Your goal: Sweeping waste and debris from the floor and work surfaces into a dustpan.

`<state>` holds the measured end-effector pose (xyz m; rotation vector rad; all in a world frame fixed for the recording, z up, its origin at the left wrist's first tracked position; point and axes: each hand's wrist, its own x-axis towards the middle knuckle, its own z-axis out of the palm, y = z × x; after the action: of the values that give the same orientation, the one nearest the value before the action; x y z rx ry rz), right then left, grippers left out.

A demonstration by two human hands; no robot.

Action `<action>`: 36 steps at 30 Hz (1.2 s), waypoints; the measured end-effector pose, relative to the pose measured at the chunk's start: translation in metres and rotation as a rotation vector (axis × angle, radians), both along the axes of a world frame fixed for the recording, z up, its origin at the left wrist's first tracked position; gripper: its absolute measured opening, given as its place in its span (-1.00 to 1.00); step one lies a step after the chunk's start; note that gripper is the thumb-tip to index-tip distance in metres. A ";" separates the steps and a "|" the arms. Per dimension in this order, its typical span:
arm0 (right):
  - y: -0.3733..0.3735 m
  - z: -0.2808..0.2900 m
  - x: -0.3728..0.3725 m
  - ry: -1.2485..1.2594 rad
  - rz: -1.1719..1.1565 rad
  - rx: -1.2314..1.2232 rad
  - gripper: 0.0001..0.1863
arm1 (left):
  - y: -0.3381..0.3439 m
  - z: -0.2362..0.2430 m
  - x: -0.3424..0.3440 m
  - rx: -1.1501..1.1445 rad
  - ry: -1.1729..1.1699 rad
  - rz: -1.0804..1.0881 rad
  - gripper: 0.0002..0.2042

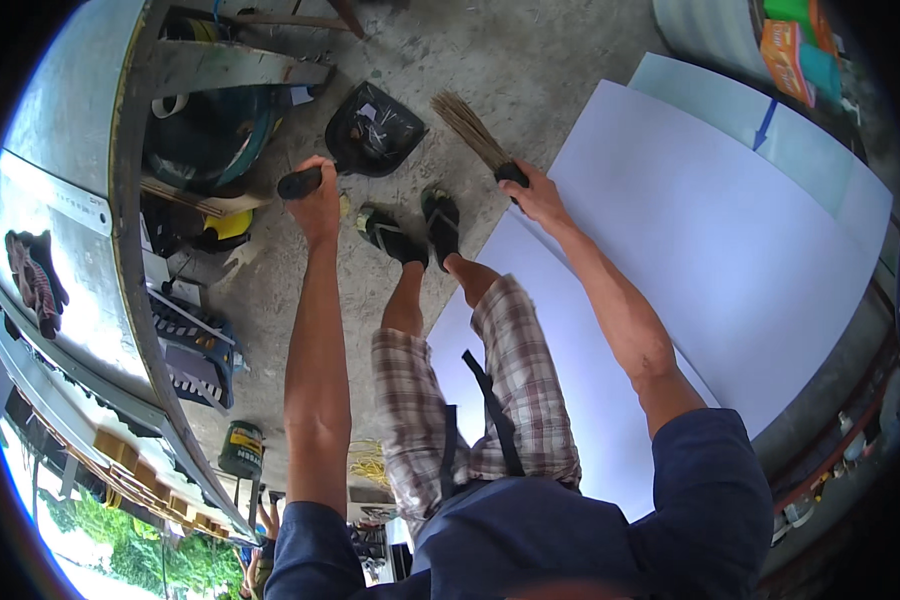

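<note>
My left hand point(316, 200) is wrapped round the dark handle of a black dustpan point(395, 150). Bits of light-coloured litter point(368, 112) lie in the pan, which is down at the concrete floor ahead of my feet. In my right hand point(540, 196) is a stick broom point(470, 125), gripped by its black-wrapped end. Its brown bristles point away from me and to the left, to the right of the dustpan and apart from it.
Large white sheets point(720, 210) cover the floor at the right. A metal-topped table point(65, 110) runs along the left, with a glove point(36, 280) on it. Under it are a dark tub point(205, 140) and a blue crate point(195, 350). A green bucket point(241, 449) stands nearer me.
</note>
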<state>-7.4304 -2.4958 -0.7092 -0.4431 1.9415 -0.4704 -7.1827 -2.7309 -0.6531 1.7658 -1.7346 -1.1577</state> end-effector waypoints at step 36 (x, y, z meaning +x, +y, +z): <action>-0.187 -0.177 -0.300 0.188 0.214 -0.082 -0.50 | -0.012 -0.059 -0.253 -0.048 0.052 0.248 -0.88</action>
<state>-7.7300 -2.6828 -0.8863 -0.7628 2.0311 -0.3814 -7.4357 -2.7434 -0.7118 1.8428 -1.4531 -1.0373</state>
